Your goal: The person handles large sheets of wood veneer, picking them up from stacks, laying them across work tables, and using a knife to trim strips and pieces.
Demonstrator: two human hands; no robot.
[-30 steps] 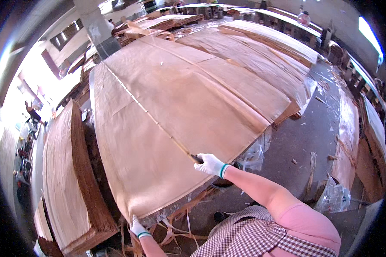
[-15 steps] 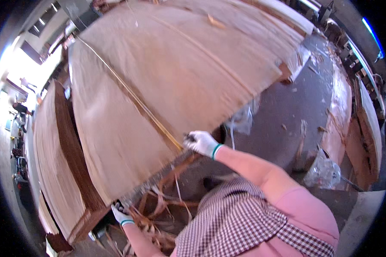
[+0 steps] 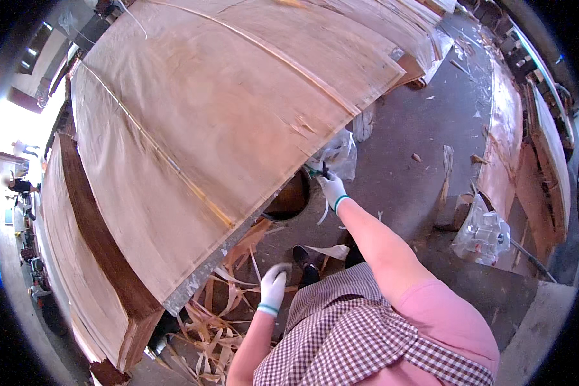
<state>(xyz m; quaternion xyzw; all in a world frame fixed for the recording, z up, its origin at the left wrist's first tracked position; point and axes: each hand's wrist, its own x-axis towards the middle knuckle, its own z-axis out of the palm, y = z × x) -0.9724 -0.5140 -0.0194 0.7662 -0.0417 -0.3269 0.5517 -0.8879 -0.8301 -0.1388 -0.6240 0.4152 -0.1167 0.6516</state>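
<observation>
A broad, thin sheet of pale wood veneer (image 3: 193, 96) tops the stack in front of me, with a tan strip (image 3: 167, 157) running along it. My right hand (image 3: 331, 188), in a white glove with a green cuff, reaches to the sheet's near edge. Its fingers are closed round a small green and dark thing (image 3: 312, 170), too small to name. My left hand (image 3: 273, 289), gloved alike, hangs apart from the sheet, above the floor in front of my apron. Those fingers look curled in, and their inner side is hidden.
Under the sheet's edge sits a round dark-rimmed container (image 3: 289, 199), with clear plastic (image 3: 341, 154) beside it. Torn veneer strips (image 3: 206, 341) litter the floor. A thick brown-edged stack (image 3: 103, 231) stands at left, and a plastic bag (image 3: 482, 235) lies at right.
My left hand has left the sheet's near left corner and come right, toward my body. My right hand has moved right along the edge, away from the tan strip's end.
</observation>
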